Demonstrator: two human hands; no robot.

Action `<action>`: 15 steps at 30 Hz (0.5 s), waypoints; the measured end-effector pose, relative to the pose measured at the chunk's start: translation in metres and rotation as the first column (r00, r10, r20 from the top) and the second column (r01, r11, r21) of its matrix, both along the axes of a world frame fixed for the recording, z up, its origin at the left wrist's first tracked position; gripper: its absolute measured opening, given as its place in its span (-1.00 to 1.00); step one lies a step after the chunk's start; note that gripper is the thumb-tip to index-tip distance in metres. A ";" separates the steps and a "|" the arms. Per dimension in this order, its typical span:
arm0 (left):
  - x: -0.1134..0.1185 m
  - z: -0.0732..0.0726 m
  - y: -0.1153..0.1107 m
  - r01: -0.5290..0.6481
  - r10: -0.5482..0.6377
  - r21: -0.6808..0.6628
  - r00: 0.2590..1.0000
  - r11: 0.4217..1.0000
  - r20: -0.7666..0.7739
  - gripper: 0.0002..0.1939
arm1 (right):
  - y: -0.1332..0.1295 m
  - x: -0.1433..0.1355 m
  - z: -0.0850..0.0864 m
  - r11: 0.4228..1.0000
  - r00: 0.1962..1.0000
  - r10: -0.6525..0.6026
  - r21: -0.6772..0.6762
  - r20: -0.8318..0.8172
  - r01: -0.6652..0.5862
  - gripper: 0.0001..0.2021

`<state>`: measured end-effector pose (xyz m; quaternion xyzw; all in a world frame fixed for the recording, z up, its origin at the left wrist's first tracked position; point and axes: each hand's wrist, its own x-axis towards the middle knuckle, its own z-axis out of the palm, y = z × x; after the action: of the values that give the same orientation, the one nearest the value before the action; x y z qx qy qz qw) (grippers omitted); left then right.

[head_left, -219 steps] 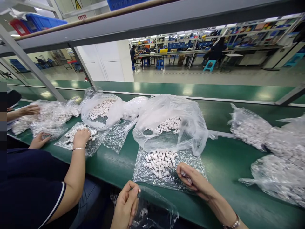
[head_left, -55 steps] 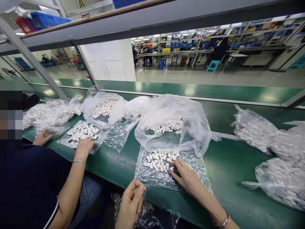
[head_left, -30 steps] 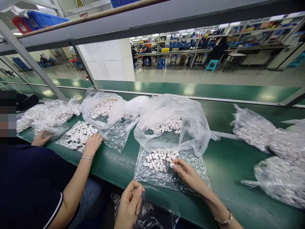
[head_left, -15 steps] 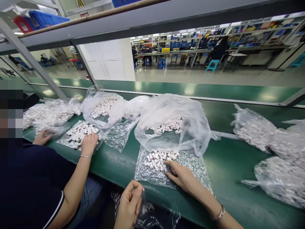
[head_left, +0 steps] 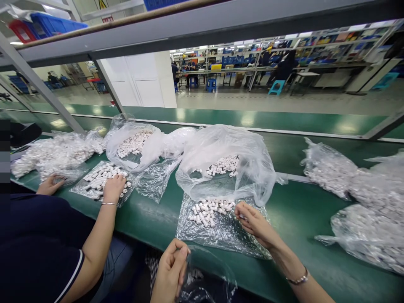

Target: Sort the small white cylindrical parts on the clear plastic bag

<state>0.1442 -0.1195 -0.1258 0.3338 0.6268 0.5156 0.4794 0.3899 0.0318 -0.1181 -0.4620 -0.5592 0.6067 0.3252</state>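
Note:
My left hand (head_left: 172,267) is closed on the edge of a clear plastic bag (head_left: 210,275) at the table's front edge; some white parts show inside the bag. My right hand (head_left: 254,221) has its fingers pressed together, just right of a pile of small white parts (head_left: 206,210); what it holds, if anything, is hidden by the fingers. The pile lies on a flat clear plastic sheet (head_left: 233,235). Behind it, a large open plastic bag (head_left: 227,141) holds more white parts.
At the left a co-worker's hand (head_left: 114,187) touches another pile of white parts (head_left: 101,179). Filled bags (head_left: 368,229) lie at the right on the green table (head_left: 293,219). A metal beam (head_left: 126,40) crosses above.
My right hand has drawn away from the pile to the right, and its fingers have closed together. My left hand remains on the bag's edge. The view has shifted slightly.

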 end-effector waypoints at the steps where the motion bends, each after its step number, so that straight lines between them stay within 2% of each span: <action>1: 0.000 0.000 0.000 0.005 -0.005 0.005 1.000 1.000 -0.006 -0.70 | 0.000 -0.003 -0.003 0.992 0.990 0.005 0.121 0.138 -0.022 -0.61; 2: 0.000 0.001 0.000 0.006 -0.006 0.010 1.000 1.000 -0.015 -0.69 | 0.000 -0.006 -0.006 0.963 0.962 -0.014 0.262 0.272 -0.060 -0.64; 4: 0.001 0.001 0.000 0.003 -0.002 0.021 0.999 1.000 -0.039 -0.69 | 0.000 -0.014 -0.017 0.841 0.868 -0.101 0.508 0.486 -0.187 -0.68; 6: 0.001 0.002 -0.001 -0.004 0.006 0.031 0.998 1.000 -0.064 -0.69 | 0.001 -0.020 -0.029 0.718 0.751 -0.181 0.607 0.635 -0.340 -0.66; 8: 0.000 0.003 -0.001 -0.008 0.011 0.036 0.996 0.999 -0.084 -0.70 | 0.001 -0.024 -0.040 0.653 0.647 -0.232 0.609 0.726 -0.450 -0.65; 11: 0.000 0.006 -0.003 -0.006 0.009 0.037 0.996 0.999 -0.087 -0.72 | 0.000 -0.024 -0.046 0.640 0.590 -0.252 0.590 0.767 -0.492 -0.69; 13: 0.001 0.008 -0.004 0.002 0.001 0.044 0.997 0.999 -0.072 -0.73 | -0.003 -0.022 -0.039 0.682 0.628 -0.227 0.582 0.744 -0.442 -0.72; 15: 0.002 0.011 -0.004 0.012 -0.008 0.059 0.997 0.998 -0.071 -0.74 | -0.010 -0.021 -0.020 0.767 0.723 -0.159 0.545 0.672 -0.338 -0.75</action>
<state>0.1463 -0.1232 -0.1146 0.3691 0.6263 0.5193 0.4493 0.3693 0.0214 -0.1385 -0.4844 -0.8320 0.1826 0.1995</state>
